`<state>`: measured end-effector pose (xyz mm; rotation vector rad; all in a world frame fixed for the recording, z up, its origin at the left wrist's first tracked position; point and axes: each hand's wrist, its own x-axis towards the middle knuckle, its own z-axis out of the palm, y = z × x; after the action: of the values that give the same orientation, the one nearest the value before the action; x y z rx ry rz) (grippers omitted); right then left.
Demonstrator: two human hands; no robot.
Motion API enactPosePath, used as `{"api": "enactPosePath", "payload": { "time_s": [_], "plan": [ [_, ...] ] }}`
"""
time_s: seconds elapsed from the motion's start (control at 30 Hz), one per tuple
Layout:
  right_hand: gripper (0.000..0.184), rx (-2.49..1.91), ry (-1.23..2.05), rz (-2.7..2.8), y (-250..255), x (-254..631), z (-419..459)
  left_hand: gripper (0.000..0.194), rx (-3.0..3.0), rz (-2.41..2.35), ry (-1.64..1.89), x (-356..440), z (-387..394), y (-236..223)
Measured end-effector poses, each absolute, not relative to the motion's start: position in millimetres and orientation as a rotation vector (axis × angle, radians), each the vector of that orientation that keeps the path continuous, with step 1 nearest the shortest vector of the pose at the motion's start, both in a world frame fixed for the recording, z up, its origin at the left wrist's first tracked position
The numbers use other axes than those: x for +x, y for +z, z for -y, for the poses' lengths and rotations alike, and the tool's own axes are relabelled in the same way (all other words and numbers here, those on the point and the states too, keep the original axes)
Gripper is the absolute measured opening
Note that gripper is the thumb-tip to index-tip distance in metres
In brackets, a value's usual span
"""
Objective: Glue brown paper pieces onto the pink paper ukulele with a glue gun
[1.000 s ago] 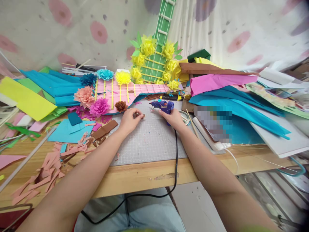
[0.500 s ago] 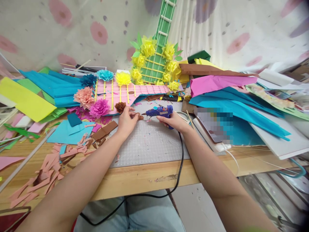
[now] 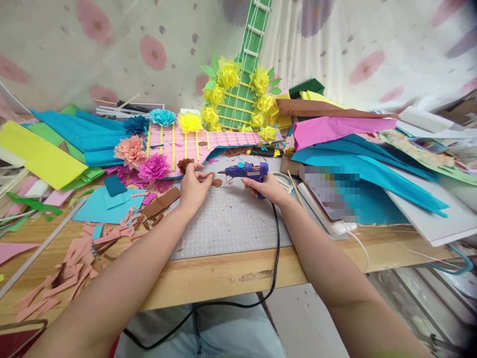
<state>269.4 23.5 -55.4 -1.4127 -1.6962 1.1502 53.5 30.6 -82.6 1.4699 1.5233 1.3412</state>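
My right hand is wrapped round a blue hot glue gun, its nozzle pointing left. Between the thumb and fingers of my left hand is a small strip of brown crepe paper, whose end sticks out to the right, close to the nozzle. Just behind my left hand, a brown paper flower is partly hidden by my fingers. It sits at the edge of a pink paper guitar that carries several other paper flowers. Both hands are over a grey cutting mat.
A green guitar with yellow flowers stands at the back. Salmon scraps and blue paper lie left. A phone, a white power strip and folded blue crepe paper are right. The gun's black cord hangs over the table edge.
The glue gun came left and levelled out, its nozzle reaching the brown strip, then drew back slightly. My left hand shifted a little, and more of the brown strip shows now.
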Motion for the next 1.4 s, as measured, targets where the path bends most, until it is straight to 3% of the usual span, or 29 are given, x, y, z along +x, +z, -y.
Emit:
{"api": "enactPosePath", "payload": {
  "time_s": [1.4],
  "plan": [
    [0.044,-1.516,1.014,1.816,-59.5,266.2,-25.4,0.031,1.554,-1.586,1.244,56.1,-27.0,-80.4]
  ]
}}
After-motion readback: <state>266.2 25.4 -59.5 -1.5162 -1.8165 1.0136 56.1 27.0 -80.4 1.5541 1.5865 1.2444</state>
